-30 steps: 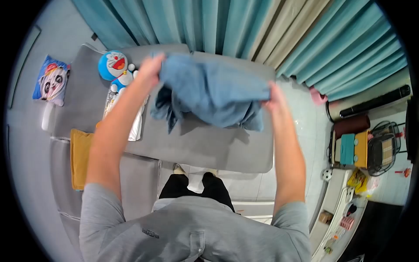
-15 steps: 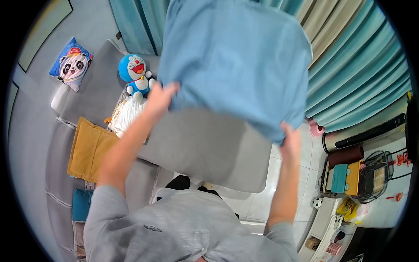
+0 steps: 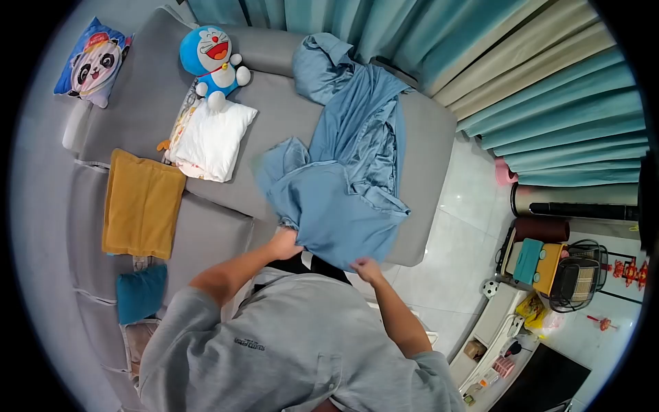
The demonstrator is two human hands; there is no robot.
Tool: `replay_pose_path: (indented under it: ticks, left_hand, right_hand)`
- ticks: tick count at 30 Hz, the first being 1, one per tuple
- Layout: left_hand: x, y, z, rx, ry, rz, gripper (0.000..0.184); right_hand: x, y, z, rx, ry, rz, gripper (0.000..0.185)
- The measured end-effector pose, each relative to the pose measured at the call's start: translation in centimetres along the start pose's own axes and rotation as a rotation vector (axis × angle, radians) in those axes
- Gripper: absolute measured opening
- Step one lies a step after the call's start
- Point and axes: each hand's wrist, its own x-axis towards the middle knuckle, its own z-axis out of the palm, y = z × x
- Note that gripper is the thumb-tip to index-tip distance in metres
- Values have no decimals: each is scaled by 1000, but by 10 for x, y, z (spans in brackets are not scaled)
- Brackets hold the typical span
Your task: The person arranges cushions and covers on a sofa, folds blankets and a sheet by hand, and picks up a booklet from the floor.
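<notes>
A large blue cloth [image 3: 343, 206] lies spread and crumpled over the grey sofa seat, with a shinier side showing in its folds. Its far end bunches up against the sofa's backrest. I cannot tell whether it is a garment or a cover. At its near left corner, my left hand [image 3: 284, 243] is closed on the edge. My right hand [image 3: 367, 270] pinches the near right edge, close to the front of the seat. Between both hands the cloth hangs fairly smooth.
Left of the cloth sit a white folded pillow [image 3: 213, 141] and a blue-and-white plush toy [image 3: 216, 62]. A mustard cushion [image 3: 143, 206], a teal cushion [image 3: 141, 294] and a panda pillow [image 3: 96, 65] rest along the sofa [image 3: 199, 226]. Teal curtains [image 3: 563, 130] hang behind. A low white cabinet [image 3: 491, 329] stands right.
The cloth has come down from raised in front of me onto the sofa seat, its far part now crumpled. Both hands have lowered towards my body and moved closer together, still gripping its edge.
</notes>
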Motion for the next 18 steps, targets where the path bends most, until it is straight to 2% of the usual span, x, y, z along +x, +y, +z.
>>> replay_pose_path:
  ticks: [2, 3, 5, 7, 9, 11, 12, 14, 15, 17, 18]
  left_hand:
    - [-15, 27, -27, -186, 97, 302, 28]
    - [-23, 33, -38, -184, 90, 301, 28]
    - [-37, 43, -60, -295, -103, 298, 22]
    - [-49, 59, -84, -347, -96, 322, 21]
    - [-57, 70, -104, -468, -250, 159, 18]
    - [-69, 72, -116, -452, -193, 204, 17]
    - [-75, 70, -120, -441, -136, 250, 16]
    - [-88, 54, -128, -398, -184, 230, 16]
    - [-95, 48, -134, -361, -234, 205, 16]
    - [-108, 46, -151, -366, -196, 228, 18]
    - [-115, 43, -157, -383, -159, 247, 19]
  right_hand:
    - [15, -38, -14, 26, 178, -33, 72]
    - [21, -57, -16, 21, 281, -64, 82]
    - [19, -133, -47, 118, 334, -216, 98]
    - [34, -198, -75, 313, 353, -586, 107]
    - [81, -226, -81, 311, 471, -570, 112]
    - [109, -260, -95, 435, 485, -375, 119]
    - [121, -267, -100, 439, 489, -378, 119]
    - [138, -277, -107, 192, 339, -125, 130]
    - [132, -284, -107, 196, 339, -126, 130]
    - [123, -300, -106, -201, 438, -47, 126]
    - [144, -294, -98, -197, 432, -48, 126]
